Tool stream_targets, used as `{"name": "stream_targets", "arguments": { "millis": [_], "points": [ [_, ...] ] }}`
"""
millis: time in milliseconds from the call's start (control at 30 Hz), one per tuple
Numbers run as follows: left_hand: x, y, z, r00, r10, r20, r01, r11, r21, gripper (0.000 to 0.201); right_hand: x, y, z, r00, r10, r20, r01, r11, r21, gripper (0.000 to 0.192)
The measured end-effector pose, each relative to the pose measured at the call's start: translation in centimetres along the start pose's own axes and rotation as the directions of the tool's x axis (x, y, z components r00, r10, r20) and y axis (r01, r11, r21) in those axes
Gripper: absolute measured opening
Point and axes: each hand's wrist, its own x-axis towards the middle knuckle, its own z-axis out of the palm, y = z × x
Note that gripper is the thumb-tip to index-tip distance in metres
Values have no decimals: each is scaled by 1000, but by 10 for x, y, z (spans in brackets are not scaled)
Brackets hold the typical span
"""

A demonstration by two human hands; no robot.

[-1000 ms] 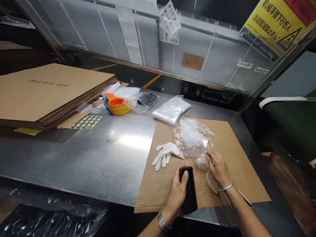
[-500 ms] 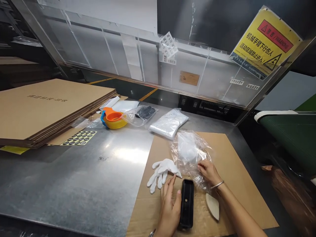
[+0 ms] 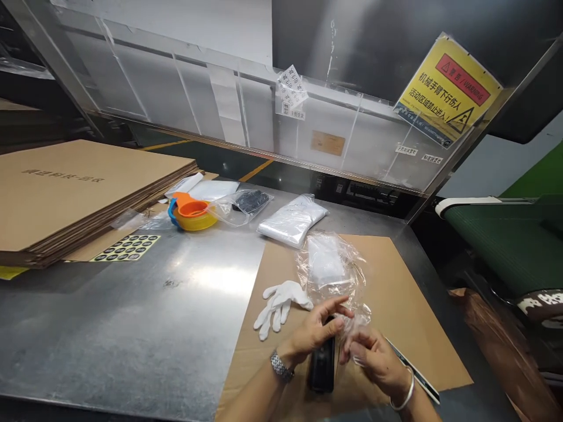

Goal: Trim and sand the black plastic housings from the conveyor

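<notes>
Over a cardboard sheet [image 3: 396,281], my right hand [image 3: 373,358] pinches a small clear plastic bag [image 3: 358,319]. My left hand [image 3: 314,329] reaches in from the other side, thumb and fingers apart, its fingertips by the plastic. Whether they touch it I cannot tell. Below the hands lies a long black tray-like part [image 3: 322,366], its far end partly covered by my left hand. A white glove [image 3: 281,302] rests left of my left hand. Beyond the hands is a clear bag with a white packet [image 3: 325,261]. Beside my right wrist lies a long thin strip [image 3: 416,372].
Stacked flat cardboard [image 3: 88,187] stands at left, near a sheet of round black stickers [image 3: 127,248]. Along the back are tape rolls [image 3: 193,214], a bagged dark item [image 3: 251,202] and a white plastic packet [image 3: 292,220]. A transparent screen [image 3: 259,105] borders the metal table [image 3: 132,328].
My right hand has drawn plastic back toward me. My left hand has risen from beside the black part to meet it. The pale wedge-shaped piece is now hidden; the thin strip shows.
</notes>
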Motion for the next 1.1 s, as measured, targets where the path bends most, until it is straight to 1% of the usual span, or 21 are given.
{"name": "stream_targets", "arguments": {
  "millis": [33,67,133,233,300,333,367,400,433,500,533,567,600,633,667,733,800,867,967,1033,1100],
  "points": [
    [-2,-1,3,1000,-9,30,9,1000,-7,56,-4,0,2,1000,6,8,-6,1000,18,37],
    [-5,-2,7,999,-9,38,9,1000,-5,51,-7,-1,4,1000,13,11,-13,999,32,37],
    [-12,-7,17,1000,9,15,-9,1000,9,41,-14,-1,8,1000,30,0,-30,998,55,36],
    [-21,-17,33,993,79,-90,-75,996,45,30,-26,1,13,997,58,-53,-54,996,64,35],
    [-28,-23,41,977,132,-166,-120,989,83,25,-35,3,17,989,74,-125,-66,996,64,35],
    [-31,-26,44,964,171,-202,-144,980,141,23,-40,3,19,982,81,-168,-71,995,63,34],
    [-34,-29,47,945,225,-236,-171,958,229,21,-44,4,22,973,88,-212,-76,995,67,32],
    [-36,-32,49,917,299,-264,-201,918,342,18,-48,4,24,964,97,-246,-79,993,82,31],
    [-38,-35,51,875,393,-282,-230,851,472,17,-51,4,26,956,107,-273,-78,990,115,31],
    [-41,-39,52,770,579,-266,-269,674,688,15,-57,3,28,942,143,-304,-73,970,231,34],
    [-42,-39,52,725,643,-246,-282,603,746,14,-60,3,27,934,167,-315,-69,952,300,39],
    [-43,-40,52,692,687,-224,-293,550,782,13,-62,2,26,927,183,-328,-60,935,349,44],
    [-44,-40,51,672,713,-198,-306,512,803,13,-65,1,25,920,189,-343,-55,930,363,48],
    [-44,-40,50,664,728,-172,-322,486,813,13,-67,0,23,915,183,-359,-56,940,336,49],
    [-45,-40,49,662,736,-142,-340,464,818,14,-69,-2,21,916,164,-366,-64,960,271,46],
    [-47,-40,48,662,745,-77,-369,414,832,15,-73,-4,17,924,114,-366,-86,992,90,36],
    [-50,-42,49,667,744,-32,-380,377,844,17,-75,-5,17,930,93,-355,-109,994,-26,32],
    [-53,-45,51,667,745,-14,-377,354,856,18,-76,-4,18,923,106,-371,-120,993,-15,37],
    [-56,-50,52,651,759,0,-372,320,871,19,-75,-2,21,914,159,-373,-157,987,38,42],
    [-58,-51,53,641,768,10,-374,301,877,21,-76,-2,22,924,166,-344,-184,983,-19,39],
    [-61,-50,54,632,775,16,-355,270,895,21,-77,-3,22,937,121,-329,-177,973,-145,34]
  ]
}}
